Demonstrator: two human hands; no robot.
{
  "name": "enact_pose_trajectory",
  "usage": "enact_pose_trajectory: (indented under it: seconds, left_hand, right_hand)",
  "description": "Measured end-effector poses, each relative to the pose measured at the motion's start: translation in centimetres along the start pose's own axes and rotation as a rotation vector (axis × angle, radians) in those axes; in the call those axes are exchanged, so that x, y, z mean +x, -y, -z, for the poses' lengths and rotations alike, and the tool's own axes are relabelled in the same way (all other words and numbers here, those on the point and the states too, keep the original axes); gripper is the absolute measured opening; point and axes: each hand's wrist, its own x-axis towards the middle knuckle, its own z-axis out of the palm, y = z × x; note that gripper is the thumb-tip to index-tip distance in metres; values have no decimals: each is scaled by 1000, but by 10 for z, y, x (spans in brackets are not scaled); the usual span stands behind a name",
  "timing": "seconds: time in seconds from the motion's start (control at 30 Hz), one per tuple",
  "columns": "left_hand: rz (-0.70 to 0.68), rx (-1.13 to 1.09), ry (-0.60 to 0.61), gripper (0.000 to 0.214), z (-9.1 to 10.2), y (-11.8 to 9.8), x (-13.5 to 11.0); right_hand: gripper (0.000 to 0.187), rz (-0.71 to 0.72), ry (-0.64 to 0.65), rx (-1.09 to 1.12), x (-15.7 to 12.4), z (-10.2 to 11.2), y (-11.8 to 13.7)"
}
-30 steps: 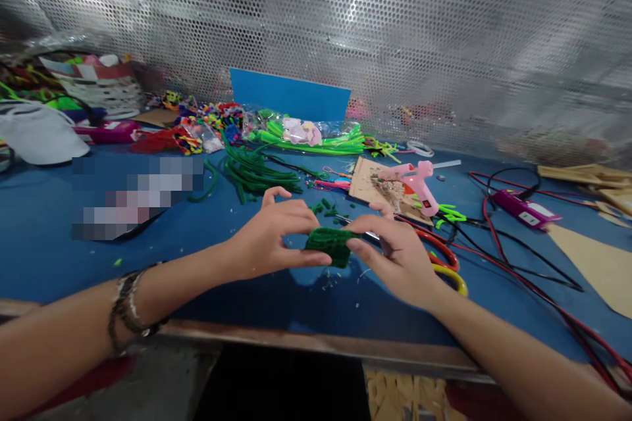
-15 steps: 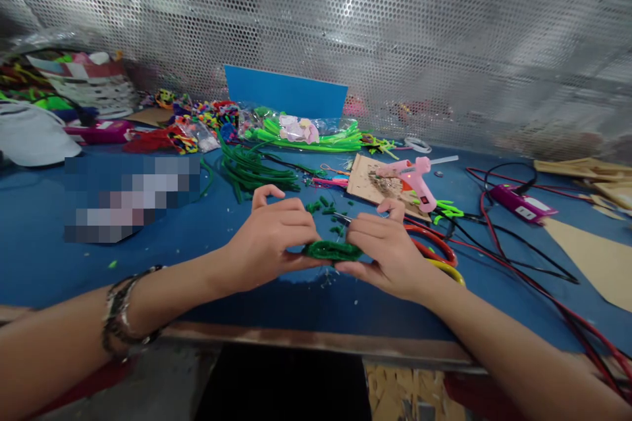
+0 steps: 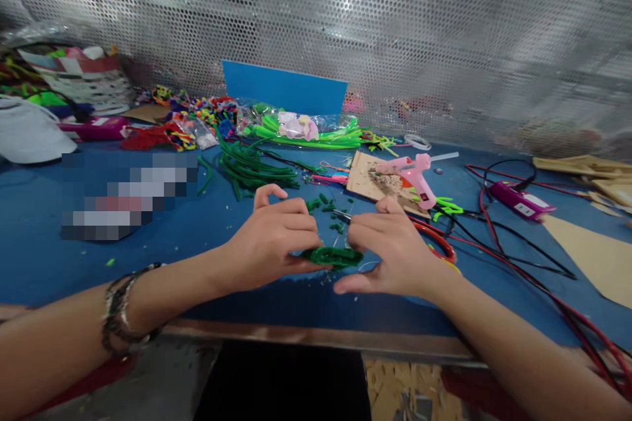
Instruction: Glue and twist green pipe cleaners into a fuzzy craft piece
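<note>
A fuzzy green piece point(image 3: 334, 256), seemingly shaped already into a flattened loop, is pinched in the left hand point(image 3: 274, 241) front-left of the pink glue gun point(image 3: 418, 179), the right hand point(image 3: 394, 250) parted thumb from fingers at the piece's end, as green stems point(image 3: 254, 168) left of the gun appear unworked

A fuzzy dark green piece point(image 3: 336, 256), seen nearly edge-on, is held crosswise above the blue table point(image 3: 276, 309).

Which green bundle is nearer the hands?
The loose dark green bundle, beyond the left hand. The bright green bundle, bagged in clear plastic, lies farther back, before the blue panel.
</note>
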Motion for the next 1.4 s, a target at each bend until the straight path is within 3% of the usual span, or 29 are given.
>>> enact_pose_trajectory:
  seconds: [0.13, 0.3, 0.53, 0.83, 1.07, 1.27, 1.4]
  left_hand:
    - [-16, 6, 53, 24, -1, -2, -1]
    - [-36, -49, 53, 23, -1, -2, 0]
    - [-59, 29, 53, 26, -3, -2, 1]
    - [-60, -16, 89, 24, -3, -5, 2]
    - [-15, -44, 86, 25, -5, -3, 1]
    - [27, -115, 107, 19, -2, -3, 2]
    - [10, -220, 186, 12, 0, -3, 3]
  right_hand:
    - [49, 106, 17, 20, 3, -2, 4]
    - [43, 138, 108, 53, 3, 2, 6]
    - [54, -10, 31, 33, 0, 1, 4]
    - [42, 122, 129, 42, 4, 4, 11]
    - [48, -51, 98, 129, 0, 3, 7]
    - [35, 65, 157, 150, 2, 4, 8]
    - [36, 46, 89, 218, 0, 3, 9]
